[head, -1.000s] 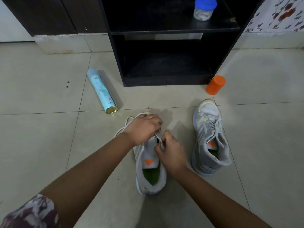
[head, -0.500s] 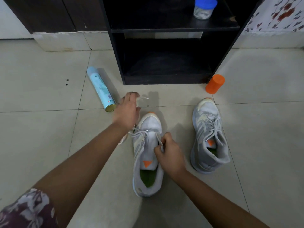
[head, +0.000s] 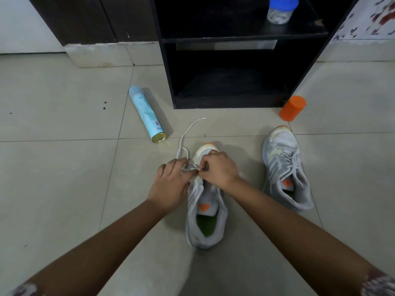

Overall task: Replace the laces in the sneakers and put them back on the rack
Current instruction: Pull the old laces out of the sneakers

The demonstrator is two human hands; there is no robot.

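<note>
The white lace [head: 183, 136] is looking limp, light and slippery, probably best pinched close to its stiff tip; its free end is trailing over the floor [head: 64, 178] toward the rack [head: 165, 71]. It is running into the front eyelets of the near sneaker [head: 206, 212] on the floor, where the left hand [head: 171, 184] and right hand [head: 218, 169] are both pinching it tightly.

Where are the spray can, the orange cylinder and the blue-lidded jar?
spray can [head: 147, 115], head view, middle of its body.
orange cylinder [head: 292, 108], head view, its side.
blue-lidded jar [head: 279, 17], head view, its clear wall.
</note>
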